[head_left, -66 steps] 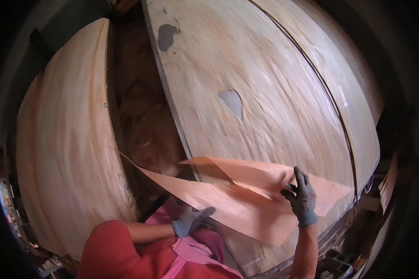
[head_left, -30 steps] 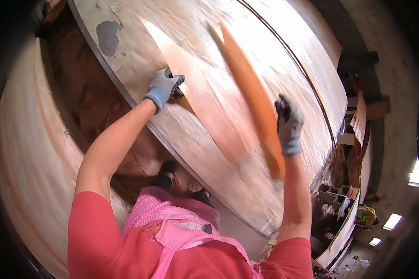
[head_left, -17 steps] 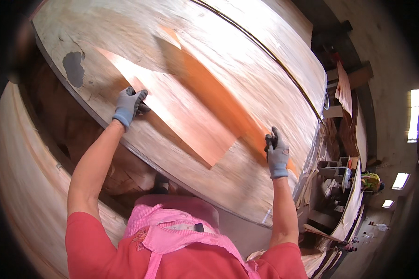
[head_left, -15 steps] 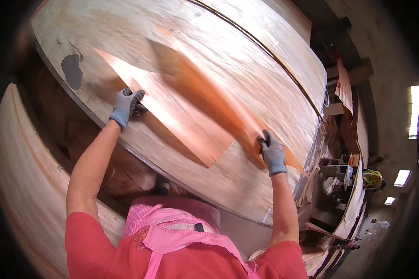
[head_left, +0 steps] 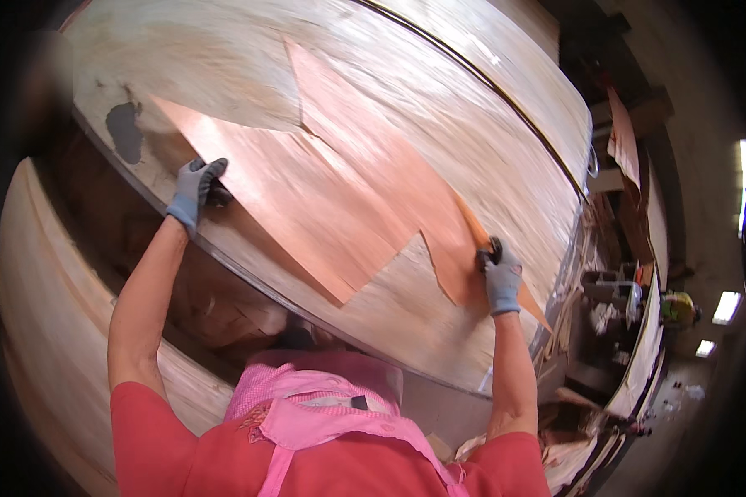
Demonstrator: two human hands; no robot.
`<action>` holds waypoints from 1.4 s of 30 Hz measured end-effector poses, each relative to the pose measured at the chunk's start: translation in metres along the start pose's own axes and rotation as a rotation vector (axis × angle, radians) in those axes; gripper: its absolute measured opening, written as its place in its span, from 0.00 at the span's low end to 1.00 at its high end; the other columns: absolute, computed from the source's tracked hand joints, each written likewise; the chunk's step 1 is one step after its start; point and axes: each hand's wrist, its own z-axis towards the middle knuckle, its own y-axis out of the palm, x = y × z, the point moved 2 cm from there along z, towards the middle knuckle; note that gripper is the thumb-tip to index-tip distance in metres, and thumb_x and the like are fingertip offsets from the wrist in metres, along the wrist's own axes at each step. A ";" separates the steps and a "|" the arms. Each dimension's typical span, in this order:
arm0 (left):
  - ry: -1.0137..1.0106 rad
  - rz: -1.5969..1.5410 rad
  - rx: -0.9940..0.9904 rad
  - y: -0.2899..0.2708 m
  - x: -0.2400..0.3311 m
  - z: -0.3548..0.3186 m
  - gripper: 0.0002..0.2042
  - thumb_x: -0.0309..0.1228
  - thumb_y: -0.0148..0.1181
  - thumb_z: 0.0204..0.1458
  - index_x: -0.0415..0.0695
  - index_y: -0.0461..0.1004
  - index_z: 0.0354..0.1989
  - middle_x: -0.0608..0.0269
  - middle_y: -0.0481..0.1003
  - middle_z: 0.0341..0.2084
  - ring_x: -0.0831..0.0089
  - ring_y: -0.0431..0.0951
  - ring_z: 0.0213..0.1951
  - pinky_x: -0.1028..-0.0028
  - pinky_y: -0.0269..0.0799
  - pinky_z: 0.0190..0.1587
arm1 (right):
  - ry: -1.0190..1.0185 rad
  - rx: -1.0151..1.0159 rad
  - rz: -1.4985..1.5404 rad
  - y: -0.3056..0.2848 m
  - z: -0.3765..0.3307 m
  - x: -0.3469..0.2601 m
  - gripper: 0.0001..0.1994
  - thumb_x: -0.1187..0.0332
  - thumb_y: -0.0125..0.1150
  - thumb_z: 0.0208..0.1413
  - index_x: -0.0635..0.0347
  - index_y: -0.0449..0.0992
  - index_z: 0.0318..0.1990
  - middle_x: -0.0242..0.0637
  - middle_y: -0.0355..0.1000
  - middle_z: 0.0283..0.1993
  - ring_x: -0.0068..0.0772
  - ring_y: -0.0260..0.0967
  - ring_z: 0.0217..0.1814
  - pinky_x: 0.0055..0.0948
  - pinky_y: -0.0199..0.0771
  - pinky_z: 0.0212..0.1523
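Two thin reddish wood veneer pieces lie side by side on a large pale sheet-covered panel. My left hand [head_left: 197,189], in a grey and black glove, pinches the near edge of the nearer veneer piece [head_left: 282,203], thumb on top and the other fingers partly hidden below. At the right, my gloved right hand [head_left: 502,277] is closed on the farther veneer piece [head_left: 373,137], close to its tapering right end, where the edge curls up orange. The two pieces meet or slightly overlap along a slanting seam; which, I cannot tell.
The pale panel [head_left: 406,352] has a dark edge strip on my side and a grey patch [head_left: 124,132] at its left. A dark curved line crosses its far part. Another pale stack [head_left: 46,257] stands at lower left. Scrap veneer and a person [head_left: 678,309] are at far right.
The farther veneer piece, earlier raised and folded in shadow, now lies flatter against the nearer one. My right hand has moved slightly right and up, my left hand slightly left.
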 end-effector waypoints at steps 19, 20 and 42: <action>0.162 -0.093 -0.140 0.098 0.117 -0.018 0.09 0.30 0.62 0.53 0.37 0.71 0.29 0.56 0.76 0.19 0.62 0.81 0.18 0.70 0.75 0.16 | 0.218 0.029 0.533 -0.042 0.054 0.017 0.07 0.66 0.63 0.60 0.58 0.74 0.36 0.34 0.71 0.18 0.21 0.60 0.10 0.22 0.55 0.10; 0.183 -0.123 -0.161 0.103 0.121 -0.016 0.10 0.31 0.63 0.54 0.38 0.69 0.29 0.54 0.75 0.18 0.61 0.80 0.17 0.69 0.75 0.16 | 0.185 0.057 0.539 -0.044 0.061 0.027 0.08 0.64 0.63 0.60 0.58 0.74 0.35 0.34 0.71 0.18 0.21 0.60 0.10 0.23 0.55 0.10; -0.015 0.167 0.172 0.044 0.037 -0.021 0.09 0.31 0.64 0.56 0.42 0.72 0.31 0.65 0.74 0.16 0.75 0.76 0.14 0.77 0.63 0.12 | 0.124 0.057 0.636 -0.026 0.067 -0.020 0.13 0.64 0.61 0.63 0.59 0.76 0.51 0.28 0.69 0.19 0.15 0.60 0.13 0.19 0.54 0.13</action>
